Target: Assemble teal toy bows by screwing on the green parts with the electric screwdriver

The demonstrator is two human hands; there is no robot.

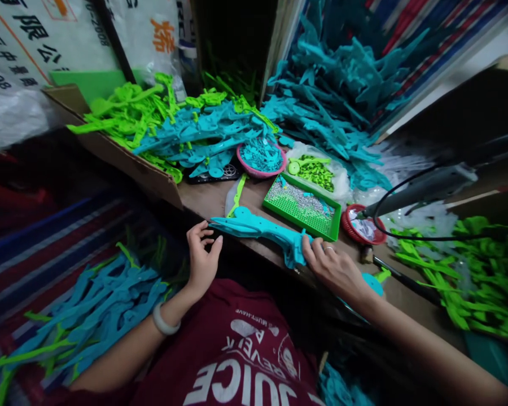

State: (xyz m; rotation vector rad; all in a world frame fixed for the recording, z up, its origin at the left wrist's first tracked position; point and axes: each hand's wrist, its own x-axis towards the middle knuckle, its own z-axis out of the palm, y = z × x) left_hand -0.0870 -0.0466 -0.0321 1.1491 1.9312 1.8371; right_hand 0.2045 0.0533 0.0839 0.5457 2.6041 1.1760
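Note:
A long blue plastic toy part (262, 226) lies at the front edge of the brown work surface. It has a round disc near its left end and a stubby, angled right end. My right hand (332, 268), with a ring on one finger, is closed on that right end. By the pointed left end is my left hand (204, 254), its fingers bent and thumb apart, nothing between them. Whether its fingertips touch the part I cannot tell. Just behind the part is a green piece with a translucent blade (236, 197).
A green tray (302, 206) holds small metal pieces, probably screws. Behind are a pink basket (261, 160) of blue bits and a bag (315, 169) of green bits. A red basket (363, 224) and a grey tool (423, 189) with cable stand right. Blue and green parts are heaped around.

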